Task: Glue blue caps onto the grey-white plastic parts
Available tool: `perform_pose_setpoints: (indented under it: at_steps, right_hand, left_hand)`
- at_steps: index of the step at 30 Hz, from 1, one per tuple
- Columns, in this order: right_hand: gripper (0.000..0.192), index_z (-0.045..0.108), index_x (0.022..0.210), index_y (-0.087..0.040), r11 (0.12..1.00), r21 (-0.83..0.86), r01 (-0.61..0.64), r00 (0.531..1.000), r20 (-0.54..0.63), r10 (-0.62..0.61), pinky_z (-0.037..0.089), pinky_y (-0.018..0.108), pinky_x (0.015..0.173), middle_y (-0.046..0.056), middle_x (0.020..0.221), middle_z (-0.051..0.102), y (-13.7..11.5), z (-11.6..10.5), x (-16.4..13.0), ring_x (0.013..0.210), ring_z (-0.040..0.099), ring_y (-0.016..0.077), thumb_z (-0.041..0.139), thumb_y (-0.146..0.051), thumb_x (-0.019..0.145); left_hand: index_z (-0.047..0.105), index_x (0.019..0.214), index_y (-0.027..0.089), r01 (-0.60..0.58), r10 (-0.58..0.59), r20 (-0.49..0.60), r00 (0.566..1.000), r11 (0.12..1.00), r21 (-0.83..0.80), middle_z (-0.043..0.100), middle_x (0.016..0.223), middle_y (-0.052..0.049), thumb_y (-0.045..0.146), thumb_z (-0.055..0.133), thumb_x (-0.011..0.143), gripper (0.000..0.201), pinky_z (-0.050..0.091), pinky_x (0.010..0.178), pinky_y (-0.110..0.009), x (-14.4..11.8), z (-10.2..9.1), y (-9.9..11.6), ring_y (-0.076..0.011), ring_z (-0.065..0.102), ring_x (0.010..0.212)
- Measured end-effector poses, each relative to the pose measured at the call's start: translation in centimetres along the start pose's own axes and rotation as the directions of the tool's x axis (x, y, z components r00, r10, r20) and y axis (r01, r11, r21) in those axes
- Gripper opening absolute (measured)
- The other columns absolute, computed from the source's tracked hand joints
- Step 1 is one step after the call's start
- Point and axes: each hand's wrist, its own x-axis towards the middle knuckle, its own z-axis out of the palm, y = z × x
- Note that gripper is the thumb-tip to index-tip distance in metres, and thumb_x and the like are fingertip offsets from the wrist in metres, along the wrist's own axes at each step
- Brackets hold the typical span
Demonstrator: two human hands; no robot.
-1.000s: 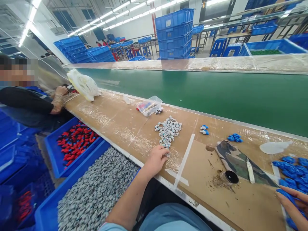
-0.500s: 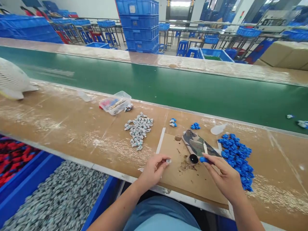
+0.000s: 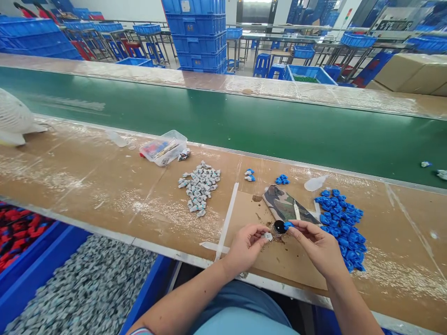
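While the right hand (image 3: 319, 246) pinches a blue cap (image 3: 288, 225) and the left hand (image 3: 246, 244) pinches a small grey part (image 3: 268, 236), both meet just above a black pot (image 3: 279, 227) on the brown worktop (image 3: 104, 186). Beside them lie a camouflage cloth (image 3: 284, 207), a heap of blue caps (image 3: 340, 221) and a heap of grey parts (image 3: 199, 186). Beyond runs a green belt (image 3: 279, 130); stacked blue crates (image 3: 195, 32) fill the hall behind.
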Motion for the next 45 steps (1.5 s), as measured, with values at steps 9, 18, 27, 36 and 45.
perform_pose_setpoints:
  at_steps: [9,18,27,36,45]
  right_hand:
    - [0.038,0.073,0.089,-0.019,0.959,0.241,-0.146,0.984,0.136,0.116,0.056,0.032,0.073,0.01,0.087,0.074,-1.5,0.3,-1.1,0.08,0.069,0.0221,0.07,-0.051,0.068]
    - [0.02,0.073,0.091,-0.025,0.959,-0.09,0.268,0.962,0.083,-0.26,0.055,0.028,0.059,0.003,0.077,0.072,-2.1,1.2,-2.6,0.066,0.066,0.0174,0.063,-0.035,0.079]
    - [0.024,0.072,0.095,-0.03,0.832,-0.162,0.53,0.837,0.254,-0.484,0.055,0.022,0.061,-0.001,0.084,0.074,-2.6,0.0,-2.3,0.07,0.07,0.0148,0.052,-0.022,0.086]
    - [0.016,0.075,0.088,-0.03,0.931,-0.092,0.353,0.928,0.163,-0.336,0.054,0.021,0.052,-0.001,0.075,0.074,-2.3,0.9,-3.0,0.061,0.069,0.0155,0.06,-0.027,0.08]
    - [0.024,0.072,0.097,-0.025,0.937,-0.202,0.287,0.956,0.129,-0.265,0.056,0.028,0.073,0.002,0.095,0.073,0.0,-1.6,-2.5,0.083,0.069,0.0189,0.054,-0.035,0.084]
  left_hand:
    - [0.062,0.095,0.016,0.029,-0.028,0.009,1.0,0.978,-0.205,0.067,0.087,-0.006,0.025,0.068,0.073,0.025,0.051,0.081,-0.03,0.0,0.9,0.2,-0.0167,0.063,0.085]
    - [0.059,0.099,0.016,0.034,-0.007,0.089,0.996,0.952,-0.305,0.068,0.088,-0.007,0.03,0.069,0.074,0.03,0.052,0.081,-0.032,-0.3,1.1,-0.2,-0.0172,0.064,0.087]
    - [0.058,0.106,0.016,-0.105,0.121,0.141,0.982,0.987,-0.12,0.069,0.089,-0.008,0.026,0.062,0.08,0.029,0.051,0.078,-0.029,-0.4,0.2,-0.5,-0.0169,0.065,0.084]
    - [0.059,0.095,0.015,0.069,-0.033,0.121,0.992,0.948,-0.31,0.066,0.08,-0.005,0.033,0.072,0.072,0.032,0.051,0.073,-0.026,-0.4,0.5,-0.1,-0.0143,0.063,0.075]
    - [0.062,0.094,0.017,-0.007,0.006,0.129,0.992,1.0,0.007,0.069,0.086,-0.006,0.027,0.066,0.075,0.022,0.052,0.076,-0.03,2.1,-1.6,0.9,-0.0175,0.065,0.082]
